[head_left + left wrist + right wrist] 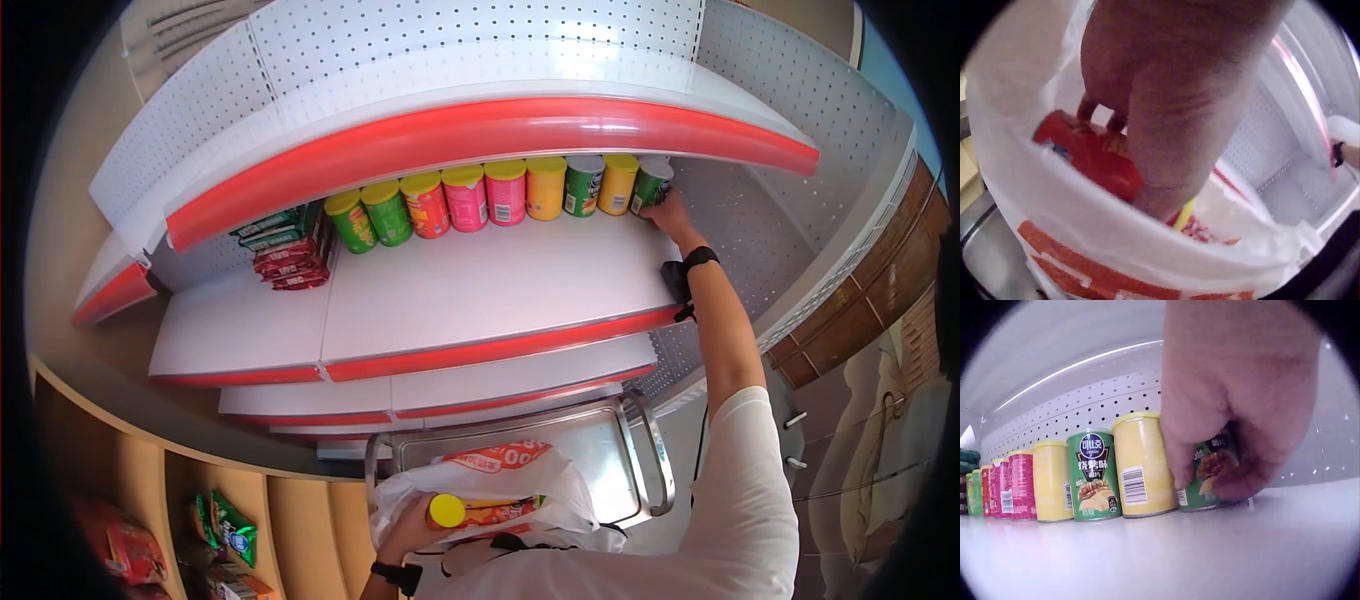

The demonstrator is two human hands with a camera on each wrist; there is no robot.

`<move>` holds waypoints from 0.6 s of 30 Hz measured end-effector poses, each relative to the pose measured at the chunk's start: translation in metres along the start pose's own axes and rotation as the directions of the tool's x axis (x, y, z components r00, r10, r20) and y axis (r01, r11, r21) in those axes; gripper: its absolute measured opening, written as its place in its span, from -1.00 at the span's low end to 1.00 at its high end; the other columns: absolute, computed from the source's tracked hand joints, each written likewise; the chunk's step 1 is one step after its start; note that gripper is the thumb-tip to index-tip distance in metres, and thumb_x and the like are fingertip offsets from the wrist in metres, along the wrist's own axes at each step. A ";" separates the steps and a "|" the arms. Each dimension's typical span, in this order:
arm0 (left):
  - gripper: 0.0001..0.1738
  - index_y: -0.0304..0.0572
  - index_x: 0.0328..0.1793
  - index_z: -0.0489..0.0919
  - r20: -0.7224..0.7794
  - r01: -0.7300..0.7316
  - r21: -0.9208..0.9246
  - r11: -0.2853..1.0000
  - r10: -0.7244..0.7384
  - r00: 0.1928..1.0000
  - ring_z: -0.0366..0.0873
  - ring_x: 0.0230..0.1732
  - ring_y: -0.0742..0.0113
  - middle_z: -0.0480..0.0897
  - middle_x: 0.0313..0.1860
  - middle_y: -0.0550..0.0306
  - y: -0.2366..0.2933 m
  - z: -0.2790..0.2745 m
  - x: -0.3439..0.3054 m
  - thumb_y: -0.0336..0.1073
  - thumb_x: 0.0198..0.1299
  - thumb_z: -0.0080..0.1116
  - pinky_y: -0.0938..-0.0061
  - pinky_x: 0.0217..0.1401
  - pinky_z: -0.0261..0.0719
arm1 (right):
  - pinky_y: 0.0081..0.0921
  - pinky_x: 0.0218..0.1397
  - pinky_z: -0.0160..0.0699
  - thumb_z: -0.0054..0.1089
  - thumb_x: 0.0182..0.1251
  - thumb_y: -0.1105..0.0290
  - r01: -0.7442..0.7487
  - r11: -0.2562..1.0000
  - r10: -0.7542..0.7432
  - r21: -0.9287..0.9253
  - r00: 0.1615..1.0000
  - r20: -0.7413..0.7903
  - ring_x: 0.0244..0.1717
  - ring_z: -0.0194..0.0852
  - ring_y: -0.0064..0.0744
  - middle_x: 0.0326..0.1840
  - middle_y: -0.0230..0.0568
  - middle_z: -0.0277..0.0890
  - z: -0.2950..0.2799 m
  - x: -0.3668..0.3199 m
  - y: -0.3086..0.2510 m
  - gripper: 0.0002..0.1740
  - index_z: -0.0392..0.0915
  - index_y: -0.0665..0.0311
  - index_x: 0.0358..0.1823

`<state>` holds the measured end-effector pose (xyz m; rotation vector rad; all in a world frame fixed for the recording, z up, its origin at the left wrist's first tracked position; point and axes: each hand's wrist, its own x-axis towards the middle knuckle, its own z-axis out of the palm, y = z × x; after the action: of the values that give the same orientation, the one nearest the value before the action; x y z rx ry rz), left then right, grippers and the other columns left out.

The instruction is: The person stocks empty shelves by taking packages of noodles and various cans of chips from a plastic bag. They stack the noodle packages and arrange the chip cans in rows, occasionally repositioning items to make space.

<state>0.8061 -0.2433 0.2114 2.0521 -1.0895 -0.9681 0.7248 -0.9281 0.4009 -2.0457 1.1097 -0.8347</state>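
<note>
Head view. Item: green can [649, 188], grey-topped, at the right-hand end of a row on a white shelf [500, 290] edged in red. Right grip [674, 217]: grasping this can from its right and front side, fingers about the lower body. Immediately left, a yellow can [619, 186] with yellow lid; beyond it, a matching green can [583, 187], then further cans in yellow, pink, orange-red and green, yellow-lidded. At the far left of the row, stacked packets [288, 255] in dark green and red. Second item: red can [505, 513], yellow lid facing up and left, lying in the mouth of a white plastic bag [570, 485] with orange-red print. Left grip [405, 530]: at the lid end of that can.

Left wrist view. Red can on its side, dark-rimmed at the far end, partly hidden behind the bag's edge. Left grip grasping it, fingers curled over the upper side, thumb side near the yellow lid edge.

Right wrist view. Green can upright, base at the shelf surface; food picture and pale lettering visible, the rest covered. Right grip clasped round it, thumb at left, fingers at right; the yellow can, barcode showing, stands just beside the thumb.
</note>
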 end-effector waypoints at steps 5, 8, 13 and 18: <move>-0.21 -0.24 0.20 0.35 -0.109 -0.072 -0.389 0.919 0.032 0.994 0.43 0.18 0.32 0.50 0.10 0.09 0.076 -0.036 -0.018 -0.31 -0.19 0.53 0.39 0.25 0.39 | -0.39 -0.53 0.48 0.33 -0.13 0.48 0.150 0.960 -0.136 0.237 0.988 -0.072 -0.50 0.49 -0.34 -0.30 -0.04 0.50 0.008 0.003 0.026 -0.32 0.23 0.50 0.08; -0.10 -0.24 0.25 0.31 -0.326 -0.364 -0.706 0.608 0.178 0.929 0.50 0.11 0.25 0.53 0.09 0.05 0.108 -0.062 -0.006 -0.34 -0.29 0.57 0.31 0.21 0.45 | -0.43 -0.52 0.44 0.28 -0.10 0.49 0.003 0.937 0.022 0.351 0.997 -0.069 -0.50 0.45 -0.36 -0.38 -0.07 0.48 -0.009 -0.016 0.005 -0.28 0.18 0.53 0.15; -0.19 -0.27 0.29 0.28 -0.653 -0.580 -0.491 0.650 0.165 0.739 0.46 0.12 0.30 0.49 0.12 0.12 0.154 -0.135 0.018 -0.36 -0.11 0.44 0.35 0.23 0.40 | -0.45 -0.23 0.54 0.22 0.00 0.42 0.238 0.964 -0.221 -0.122 0.966 0.134 -0.28 0.53 -0.34 -0.15 -0.04 0.51 -0.028 -0.051 0.009 -0.39 0.34 0.47 0.15; -0.36 -0.27 0.29 0.28 -0.728 -0.497 -0.213 0.841 0.202 0.655 0.43 0.10 0.36 0.47 0.11 0.13 0.205 -0.221 0.079 -0.34 0.10 0.30 0.46 0.15 0.40 | -0.20 0.08 0.39 0.24 0.03 0.26 0.454 0.859 -0.433 -0.238 0.891 0.136 -0.05 0.43 0.03 -0.16 0.03 0.53 -0.019 -0.170 -0.019 -0.63 0.54 0.39 -0.19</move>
<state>0.9337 -0.3701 0.4664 1.5422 -0.7540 -0.1433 0.6440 -0.7767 0.3897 -2.5955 0.7393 -0.8480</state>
